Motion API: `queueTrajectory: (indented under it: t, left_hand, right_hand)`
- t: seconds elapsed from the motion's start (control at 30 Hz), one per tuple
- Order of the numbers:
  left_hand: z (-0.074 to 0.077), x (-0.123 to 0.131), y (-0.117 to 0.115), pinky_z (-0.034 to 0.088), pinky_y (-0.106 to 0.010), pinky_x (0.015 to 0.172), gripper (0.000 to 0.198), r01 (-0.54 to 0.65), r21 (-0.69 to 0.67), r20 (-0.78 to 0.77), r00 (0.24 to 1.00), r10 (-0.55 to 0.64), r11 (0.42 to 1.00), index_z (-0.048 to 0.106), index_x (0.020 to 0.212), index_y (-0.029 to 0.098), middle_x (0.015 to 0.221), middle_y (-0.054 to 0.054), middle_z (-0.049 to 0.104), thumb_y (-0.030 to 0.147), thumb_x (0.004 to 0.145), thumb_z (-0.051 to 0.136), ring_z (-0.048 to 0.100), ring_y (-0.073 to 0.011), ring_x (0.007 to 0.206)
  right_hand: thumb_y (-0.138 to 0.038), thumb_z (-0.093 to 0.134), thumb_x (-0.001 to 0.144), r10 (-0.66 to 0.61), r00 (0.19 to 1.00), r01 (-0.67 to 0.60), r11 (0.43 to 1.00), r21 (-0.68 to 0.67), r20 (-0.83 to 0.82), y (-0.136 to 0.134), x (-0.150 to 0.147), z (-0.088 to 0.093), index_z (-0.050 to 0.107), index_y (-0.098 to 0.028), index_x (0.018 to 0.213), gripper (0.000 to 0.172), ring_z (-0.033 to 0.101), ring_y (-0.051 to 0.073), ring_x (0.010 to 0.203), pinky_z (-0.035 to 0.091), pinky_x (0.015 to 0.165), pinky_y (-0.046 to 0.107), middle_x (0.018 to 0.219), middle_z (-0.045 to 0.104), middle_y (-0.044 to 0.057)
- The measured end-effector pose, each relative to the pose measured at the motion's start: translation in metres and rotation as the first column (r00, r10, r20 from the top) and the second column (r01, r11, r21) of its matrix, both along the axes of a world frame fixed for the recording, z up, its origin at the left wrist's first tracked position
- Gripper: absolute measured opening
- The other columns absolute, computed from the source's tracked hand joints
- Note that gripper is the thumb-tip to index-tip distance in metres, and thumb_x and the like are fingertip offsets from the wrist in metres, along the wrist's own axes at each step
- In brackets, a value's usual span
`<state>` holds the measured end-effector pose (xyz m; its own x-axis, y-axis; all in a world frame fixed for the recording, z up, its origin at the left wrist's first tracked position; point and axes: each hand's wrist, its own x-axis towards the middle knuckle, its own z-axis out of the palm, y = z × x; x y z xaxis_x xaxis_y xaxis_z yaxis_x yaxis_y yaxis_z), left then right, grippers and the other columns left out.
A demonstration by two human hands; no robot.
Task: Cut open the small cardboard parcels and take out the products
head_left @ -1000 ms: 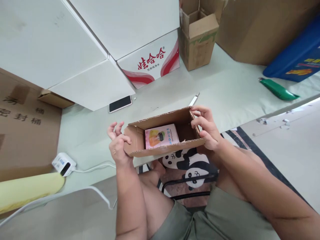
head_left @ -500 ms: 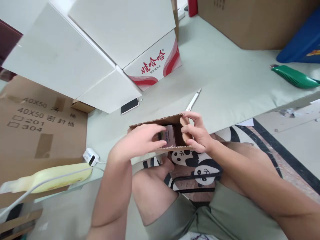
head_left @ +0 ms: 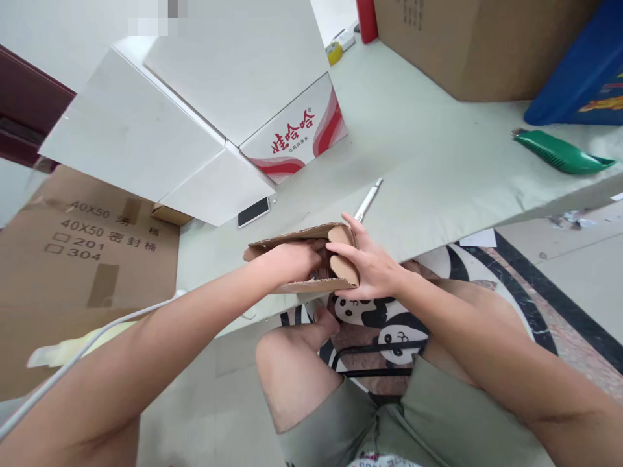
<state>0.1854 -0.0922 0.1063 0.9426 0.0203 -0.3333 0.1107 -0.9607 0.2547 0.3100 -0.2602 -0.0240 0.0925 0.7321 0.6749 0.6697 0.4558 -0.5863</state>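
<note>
A small open cardboard box (head_left: 311,285) sits at the table's near edge, its end flaps standing at the right. My left hand (head_left: 304,256) reaches down into it, its fingers partly hidden by the walls. Beneath those fingers a bit of a small printed box (head_left: 318,274) shows, mostly covered; whether the hand grips it does not show. At the box's right end, my right hand (head_left: 367,259) holds the flap end, one finger over the flap, the thumb along the lower edge and the index finger raised. Just behind that hand lies a white pen-like cutter (head_left: 368,200).
A phone (head_left: 253,212) lies beside stacked white cartons (head_left: 292,139). Farther right are a green-handled tool (head_left: 559,150), a blue container (head_left: 584,84) and a large brown carton (head_left: 438,45). At left, a white cable (head_left: 92,340) crosses before a yellow bottle (head_left: 63,350) and another carton (head_left: 136,266).
My left hand has gone deeper into the cardboard box, covering most of the small printed box. My right hand has spread its fingers and shifted slightly left at the flap end.
</note>
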Motion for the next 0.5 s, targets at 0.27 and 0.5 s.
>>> queueTrajectory:
  t: [0.27,0.5]
  left_hand:
    - [0.028,0.008,-0.005,0.058,-0.040,0.087,0.034,0.308,0.307,-0.296,0.930,-0.218,0.901,0.078,0.119,0.020,0.131,-0.014,0.074,0.025,0.086,0.071,0.074,-0.0321,0.107]
    - [0.061,0.005,0.017,0.060,-0.038,0.090,0.043,0.303,0.170,-0.129,0.950,-0.283,0.938,0.077,0.125,0.026,0.138,-0.013,0.068,0.024,0.082,0.076,0.071,-0.0315,0.118]
  right_hand:
    - [-0.053,0.082,0.082,-0.077,0.996,0.071,0.991,0.115,0.047,0.002,-0.004,0.004,0.044,-0.036,0.157,0.085,0.021,0.047,0.164,0.044,0.121,0.066,0.180,-0.013,0.005]
    - [-0.052,0.083,0.082,-0.130,0.992,0.129,0.985,0.118,0.001,0.000,0.006,0.007,0.046,-0.040,0.154,0.082,0.024,0.045,0.164,0.046,0.119,0.067,0.180,-0.002,0.006]
